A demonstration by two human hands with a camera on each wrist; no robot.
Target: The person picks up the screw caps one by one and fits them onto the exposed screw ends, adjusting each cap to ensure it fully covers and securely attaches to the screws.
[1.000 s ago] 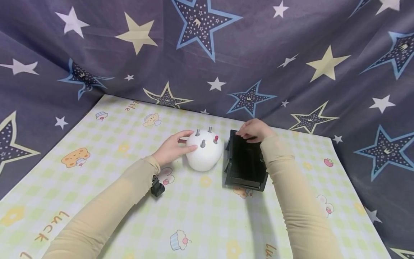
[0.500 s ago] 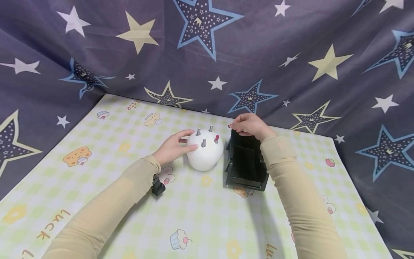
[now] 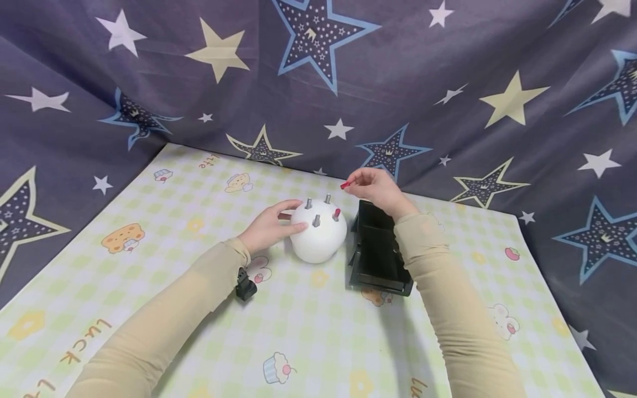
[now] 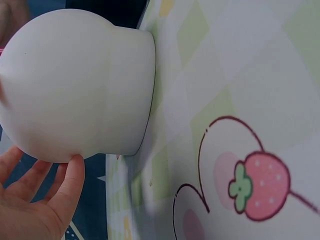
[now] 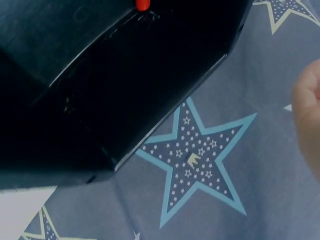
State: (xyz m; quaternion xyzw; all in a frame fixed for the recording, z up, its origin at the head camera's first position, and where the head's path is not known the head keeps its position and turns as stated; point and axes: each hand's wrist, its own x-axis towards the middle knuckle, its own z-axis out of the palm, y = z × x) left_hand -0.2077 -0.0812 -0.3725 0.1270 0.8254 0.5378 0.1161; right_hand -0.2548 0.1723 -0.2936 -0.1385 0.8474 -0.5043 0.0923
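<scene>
A white round body (image 3: 318,243) stands on the table, with several grey metal pegs (image 3: 316,221) sticking up from its top. One peg at the right carries a red cap (image 3: 337,214). My left hand (image 3: 269,225) holds the white body from the left, thumb in front and fingers behind; in the left wrist view the fingertips (image 4: 76,165) touch its side. Between thumb and finger, my right hand (image 3: 375,190) pinches a small red piece (image 3: 345,186) above the far end of a black bin (image 3: 380,284). The right wrist view shows the hand only at its edge.
Just right of the white body sits the black bin, partly hidden by my right forearm. A red piece (image 5: 143,4) lies inside it. A checked cloth (image 3: 199,331) covers the table, and a starry curtain (image 3: 298,110) hangs close behind.
My right hand has risen out of the black bin and moved up and left, bringing the red piece into view. The left hand keeps its hold on the white body.
</scene>
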